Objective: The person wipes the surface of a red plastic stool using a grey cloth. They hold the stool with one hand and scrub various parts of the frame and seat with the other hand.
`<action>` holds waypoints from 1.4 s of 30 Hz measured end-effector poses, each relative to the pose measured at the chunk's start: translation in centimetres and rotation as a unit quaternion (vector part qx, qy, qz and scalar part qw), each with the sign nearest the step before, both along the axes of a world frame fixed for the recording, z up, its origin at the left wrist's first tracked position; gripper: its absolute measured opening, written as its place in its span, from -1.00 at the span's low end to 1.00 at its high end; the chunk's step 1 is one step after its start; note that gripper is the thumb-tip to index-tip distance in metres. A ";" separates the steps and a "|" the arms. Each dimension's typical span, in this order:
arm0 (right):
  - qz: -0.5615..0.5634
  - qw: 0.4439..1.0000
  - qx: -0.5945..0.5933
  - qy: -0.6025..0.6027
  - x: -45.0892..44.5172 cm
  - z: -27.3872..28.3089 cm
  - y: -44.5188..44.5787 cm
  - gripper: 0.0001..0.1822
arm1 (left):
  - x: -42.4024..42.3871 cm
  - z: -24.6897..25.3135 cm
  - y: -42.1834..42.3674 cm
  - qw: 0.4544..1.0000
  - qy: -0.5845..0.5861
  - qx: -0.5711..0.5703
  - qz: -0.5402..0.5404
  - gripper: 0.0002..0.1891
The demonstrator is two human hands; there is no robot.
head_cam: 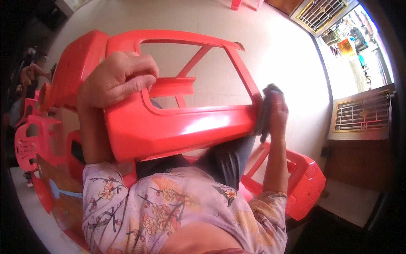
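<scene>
A red moulded plastic frame (196, 122) with a large window-like opening is raised across my lap, tilted. My left hand (119, 77) is curled around its left post, thumb along the inner edge of the opening. At the opposite end, my right hand (278, 106) holds a dark cloth (262, 117) against the frame's right side; this hand is slightly blurred. A red boxy plastic part (79, 65) juts out behind my left hand. Whether it joins the frame I cannot tell.
Another red plastic piece (306, 187) lies by my right elbow. Pink plastic chairs (38, 139) and a brown board (62, 193) with a blue mark are at left. Pale floor (196, 19) spreads ahead. Grille-panelled doors (361, 111) flank a bright doorway at right.
</scene>
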State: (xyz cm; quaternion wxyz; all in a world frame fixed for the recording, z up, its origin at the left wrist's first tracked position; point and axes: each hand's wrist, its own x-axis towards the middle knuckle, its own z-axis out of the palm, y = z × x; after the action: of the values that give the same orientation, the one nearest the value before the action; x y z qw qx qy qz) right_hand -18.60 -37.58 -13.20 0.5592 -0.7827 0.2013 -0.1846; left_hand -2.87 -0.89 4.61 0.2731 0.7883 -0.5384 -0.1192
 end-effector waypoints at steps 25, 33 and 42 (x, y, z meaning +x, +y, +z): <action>0.163 0.921 -0.312 0.168 15.6 1.4 2.3 -0.29 | -2.1 -0.3 0.5 0.995 -0.084 -0.046 -0.018 -0.92; 0.138 0.918 -0.300 0.222 4.9 2.9 1.3 -0.22 | -2.2 -0.4 0.0 0.997 -0.072 -0.039 -0.004 -0.91; 0.057 0.965 -0.203 0.154 3.1 1.8 0.7 -0.30 | -2.5 -1.2 0.0 0.995 -0.089 -0.037 -0.010 -0.88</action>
State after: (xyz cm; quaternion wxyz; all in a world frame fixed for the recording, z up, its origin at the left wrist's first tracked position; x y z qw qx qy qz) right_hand -15.48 -36.92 -11.37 0.3610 -0.9088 0.1982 -0.0670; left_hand -5.34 -0.91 3.45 0.2518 0.7798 -0.5724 -0.0315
